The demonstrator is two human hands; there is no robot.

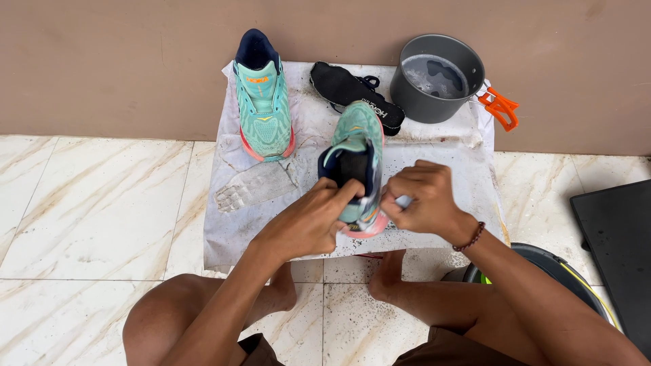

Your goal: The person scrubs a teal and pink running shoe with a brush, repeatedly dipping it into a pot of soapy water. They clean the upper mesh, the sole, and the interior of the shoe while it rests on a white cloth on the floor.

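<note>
Turquoise knit mesh forms the upper of the shoe held between both hands, its dark navy collar turned toward the person and its coral-pink sole edge showing just below the fingertips. Left hand: fingers curled closed over the heel collar, thumb tip pressed into the padded opening. Right hand: fingers clenched in a fist against the shoe's side, gripping a small pale object whose kind cannot be told; a dark beaded bracelet circles the wrist. The shoe rests toe-away on a stained white cloth, wrinkled and flecked with dark grit. Beyond the left fingers stands the matching second shoe, upright, laces tied. Left of those fingers lies a flat, limp, grimy glove. Beyond the held shoe's toe lie black foam insoles, long and rounded. Past the right knuckles sits a grey metal pot, cylindrical, holding cloudy water, with folding orange handles. Glossy veined marble tiles surround the cloth.
</note>
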